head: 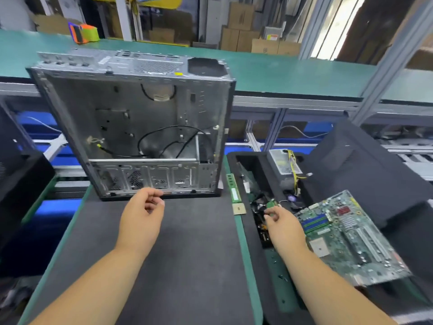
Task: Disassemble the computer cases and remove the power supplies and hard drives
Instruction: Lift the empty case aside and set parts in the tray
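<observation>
An open grey computer case [131,123] lies on its side at the far end of a dark mat [182,254], its inside bare except for loose black cables [164,141]. My left hand [143,214] hovers just in front of the case's near edge, fingers loosely curled, holding nothing. My right hand [281,221] reaches over a black tray [248,231] on the right and pinches a small green circuit board [271,204]. A power supply [284,163] with yellow wires sits at the tray's far end.
A green motherboard [346,235] lies tilted on the tray's right side. A RAM stick [234,191] rests between mat and tray. Black case panels [365,165] stand at right, another black case [18,179] at left. A green conveyor [281,73] runs behind.
</observation>
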Demonstrator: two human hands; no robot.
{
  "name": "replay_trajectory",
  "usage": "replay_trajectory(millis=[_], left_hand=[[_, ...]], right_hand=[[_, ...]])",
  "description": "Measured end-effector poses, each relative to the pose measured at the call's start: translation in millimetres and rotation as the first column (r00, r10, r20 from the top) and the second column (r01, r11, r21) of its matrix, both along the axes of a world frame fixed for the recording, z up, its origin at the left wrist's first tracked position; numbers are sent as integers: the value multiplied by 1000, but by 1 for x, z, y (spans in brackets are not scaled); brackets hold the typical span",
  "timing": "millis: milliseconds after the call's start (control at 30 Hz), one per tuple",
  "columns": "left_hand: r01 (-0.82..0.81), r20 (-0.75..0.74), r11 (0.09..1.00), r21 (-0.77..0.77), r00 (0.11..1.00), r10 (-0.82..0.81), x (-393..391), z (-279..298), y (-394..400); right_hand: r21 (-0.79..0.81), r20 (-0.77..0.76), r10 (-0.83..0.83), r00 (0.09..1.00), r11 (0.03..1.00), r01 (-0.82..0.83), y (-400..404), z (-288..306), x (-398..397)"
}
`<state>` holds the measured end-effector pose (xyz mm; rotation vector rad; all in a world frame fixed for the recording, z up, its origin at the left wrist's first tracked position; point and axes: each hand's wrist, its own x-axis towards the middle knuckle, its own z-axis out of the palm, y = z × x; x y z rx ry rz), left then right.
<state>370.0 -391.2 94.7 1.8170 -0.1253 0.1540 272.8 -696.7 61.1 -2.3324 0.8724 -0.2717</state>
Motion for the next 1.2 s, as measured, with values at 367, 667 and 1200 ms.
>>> replay_trajectory(millis=[367, 667, 1200], left_hand=[[67, -91, 996, 55, 994, -62, -97, 2, -106], [3, -143, 994, 111, 990, 13, -135, -4, -141], [203, -283, 963, 179, 948, -147, -125, 18, -145]], right_hand=[[110, -23, 44, 999, 993, -42, -87, 0, -65], [167, -41, 183, 982, 970, -174, -115, -4, -88], [36, -282, 236, 930, 971, -235, -109, -15, -79]])
